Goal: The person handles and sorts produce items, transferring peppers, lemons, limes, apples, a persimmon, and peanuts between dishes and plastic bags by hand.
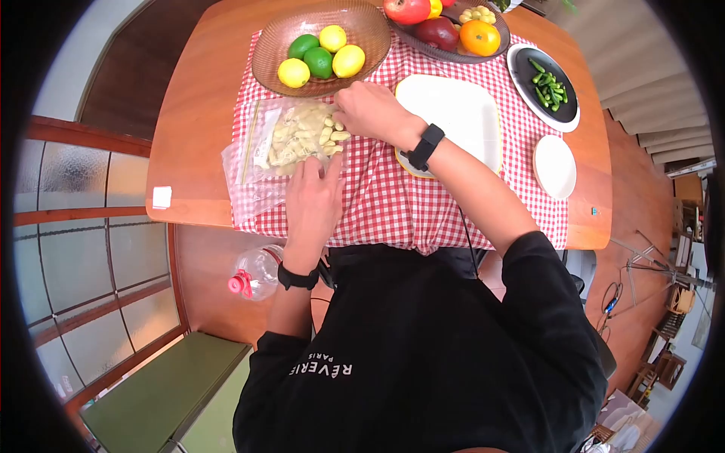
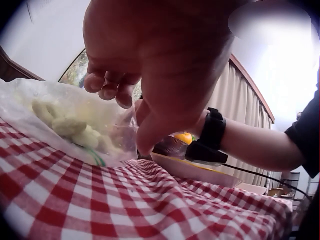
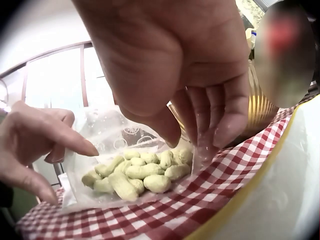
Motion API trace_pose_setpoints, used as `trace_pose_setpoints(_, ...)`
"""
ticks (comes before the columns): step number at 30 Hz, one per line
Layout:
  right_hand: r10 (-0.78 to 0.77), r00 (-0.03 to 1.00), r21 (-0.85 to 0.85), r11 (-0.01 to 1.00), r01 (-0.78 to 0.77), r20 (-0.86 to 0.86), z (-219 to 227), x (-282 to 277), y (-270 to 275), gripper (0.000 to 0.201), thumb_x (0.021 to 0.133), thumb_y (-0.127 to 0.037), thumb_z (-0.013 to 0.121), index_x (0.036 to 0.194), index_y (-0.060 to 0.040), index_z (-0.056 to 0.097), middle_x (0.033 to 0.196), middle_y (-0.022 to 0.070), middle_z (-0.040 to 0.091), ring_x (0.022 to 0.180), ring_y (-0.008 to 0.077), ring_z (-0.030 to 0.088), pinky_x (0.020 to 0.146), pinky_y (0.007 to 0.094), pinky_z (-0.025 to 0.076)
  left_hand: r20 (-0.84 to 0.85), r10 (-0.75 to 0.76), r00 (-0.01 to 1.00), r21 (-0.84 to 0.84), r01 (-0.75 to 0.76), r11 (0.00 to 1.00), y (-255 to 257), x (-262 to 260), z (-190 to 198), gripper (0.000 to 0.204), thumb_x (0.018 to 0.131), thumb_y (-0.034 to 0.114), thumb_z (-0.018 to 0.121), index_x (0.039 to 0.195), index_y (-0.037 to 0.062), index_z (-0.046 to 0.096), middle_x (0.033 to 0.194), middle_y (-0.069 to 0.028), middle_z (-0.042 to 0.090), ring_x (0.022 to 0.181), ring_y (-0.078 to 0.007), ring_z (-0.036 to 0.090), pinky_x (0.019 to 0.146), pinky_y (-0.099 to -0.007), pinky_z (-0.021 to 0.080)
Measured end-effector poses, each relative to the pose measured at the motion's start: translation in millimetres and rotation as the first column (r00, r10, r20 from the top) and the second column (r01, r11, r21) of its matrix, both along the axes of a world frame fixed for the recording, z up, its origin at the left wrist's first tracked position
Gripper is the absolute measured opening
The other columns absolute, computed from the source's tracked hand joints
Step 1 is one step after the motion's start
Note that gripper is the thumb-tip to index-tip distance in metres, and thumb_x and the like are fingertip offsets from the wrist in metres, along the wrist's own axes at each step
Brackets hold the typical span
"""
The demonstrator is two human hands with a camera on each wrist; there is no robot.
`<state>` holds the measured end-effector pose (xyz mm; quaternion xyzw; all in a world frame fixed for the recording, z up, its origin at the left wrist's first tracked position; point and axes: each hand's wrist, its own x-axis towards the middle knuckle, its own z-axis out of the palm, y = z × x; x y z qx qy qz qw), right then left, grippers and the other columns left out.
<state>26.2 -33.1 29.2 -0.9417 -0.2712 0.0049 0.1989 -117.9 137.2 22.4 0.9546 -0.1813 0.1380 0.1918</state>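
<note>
A clear plastic bag [image 1: 257,151] of pale, knobbly oblong pieces [image 1: 291,143] lies on the checked cloth, its mouth towards the right. My left hand [image 1: 313,200] is at the bag's near side, index finger and thumb spread apart in the right wrist view, the index fingertip against the plastic. Across the far right corner reaches my right hand [image 1: 376,113]; its fingers [image 3: 227,127] grip the bag's edge, thumb on the inner side. The pieces [image 3: 142,172] show at the bag's open mouth. To the right stands a white rectangular dish [image 1: 453,124] with a yellow rim, under my right forearm.
Beyond the bag is a brown glass bowl [image 1: 264,64] of lemons and limes; a fruit bowl [image 1: 500,41] stands to its right. Farther right are a plate [image 1: 521,90] of green pods and a small white dish [image 1: 554,167]. A plastic bottle [image 1: 260,272] is below the table edge.
</note>
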Motion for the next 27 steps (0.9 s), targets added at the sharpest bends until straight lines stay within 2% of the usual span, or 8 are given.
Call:
trace_pose_setpoints(4,-0.038,0.997,-0.068,0.997,0.043,0.072,3.2,-5.2,9.4,0.012,0.083,-0.006,0.067,0.085,-0.0007,0.078,0.084,0.0227,0.075,0.081,0.039,0.077,0.073,0.0487,0.062,0.046,0.016,0.999,0.043,-0.018,0.999,12.1,9.0,-15.0,0.021,0.087,0.009,0.078,0.106,0.0022,0.073,0.089,-0.0143,0.056,0.086,-0.0345,0.061,0.072,-0.0464,0.049)
trace_pose_setpoints(9,-0.001,0.993,-0.112,0.994,0.015,0.122,8.9,-4.3,9.9,0.011,0.081,-0.006,0.069,0.085,-0.0003,0.078,0.084,0.0231,0.075,0.082,0.0392,0.077,0.073,0.0477,0.062,0.062,0.071,0.996,-0.319,-0.047,0.946,20.3,7.6,2.4,0.011,0.085,0.0,0.075,0.094,-0.0012,0.069,0.087,-0.0164,0.059,0.082,-0.0381,0.064,0.072,-0.0465,0.052)
trace_pose_setpoints(13,-0.033,0.998,-0.116,0.993,0.039,0.055,7.8,-0.1,14.9,0.011,0.08,-0.007,0.069,0.084,0.0004,0.077,0.083,0.0233,0.075,0.081,0.0395,0.077,0.073,0.0482,0.062,0.033,0.112,0.993,-0.415,-0.089,0.906,34.7,4.5,2.1,0.014,0.084,-0.002,0.077,0.096,-0.0008,0.071,0.091,-0.0166,0.062,0.083,-0.0383,0.066,0.073,-0.0443,0.053)
trace_pose_setpoints(17,-0.022,0.993,-0.006,1.0,0.023,0.117,31.9,-3.4,23.4,0.012,0.079,-0.007,0.07,0.082,0.0034,0.075,0.081,0.0247,0.074,0.077,0.0419,0.075,0.072,0.0498,0.062,0.012,0.105,0.994,-0.396,-0.092,0.913,40.3,-2.7,-0.5,0.015,0.084,-0.002,0.078,0.098,-0.0012,0.071,0.092,-0.0165,0.064,0.085,-0.0376,0.067,0.074,-0.0425,0.053)
trace_pose_setpoints(19,-0.001,0.99,0.257,0.966,-0.035,0.141,43.0,-2.0,33.5,0.018,0.084,-0.01,0.064,0.076,0.0053,0.072,0.072,0.0286,0.068,0.069,0.0462,0.071,0.067,0.0534,0.059,-0.007,0.103,0.995,-0.411,-0.096,0.907,38.2,-2.3,-2.1,0.015,0.085,-0.003,0.078,0.098,-0.0011,0.071,0.092,-0.0162,0.064,0.085,-0.0372,0.067,0.074,-0.0427,0.053)
trace_pose_setpoints(21,0.008,0.984,0.227,0.973,-0.049,0.178,46.2,5.4,38.7,0.019,0.085,-0.009,0.063,0.075,0.0052,0.071,0.072,0.0278,0.068,0.068,0.0459,0.07,0.066,0.0536,0.058,0.161,0.191,0.968,-0.465,-0.096,0.88,37.0,-1.9,-2.0,0.013,0.085,-0.004,0.078,0.095,0.0007,0.072,0.087,-0.0124,0.065,0.077,-0.0288,0.067,0.073,-0.0374,0.053)
trace_pose_setpoints(25,-0.022,0.985,0.274,0.961,-0.027,0.172,48.1,18.0,39.5,0.018,0.085,-0.01,0.064,0.076,0.004,0.071,0.074,0.0276,0.069,0.07,0.0459,0.07,0.067,0.0532,0.058,0.151,0.286,0.946,-0.533,-0.165,0.83,32.7,-3.0,-4.2,0.014,0.086,-0.004,0.075,0.098,0.0008,0.072,0.094,-0.0145,0.063,0.087,-0.0352,0.068,0.076,-0.0424,0.054)
trace_pose_setpoints(27,-0.024,0.989,0.257,0.966,-0.015,0.148,36.1,18.7,32.8,0.017,0.085,-0.01,0.065,0.077,0.0037,0.072,0.074,0.0277,0.069,0.07,0.046,0.07,0.068,0.0529,0.058,0.172,0.133,0.976,-0.47,-0.037,0.882,24.0,-0.5,-7.9,0.014,0.085,-0.005,0.077,0.096,0.0014,0.072,0.091,-0.0127,0.064,0.083,-0.031,0.067,0.075,-0.0391,0.053)
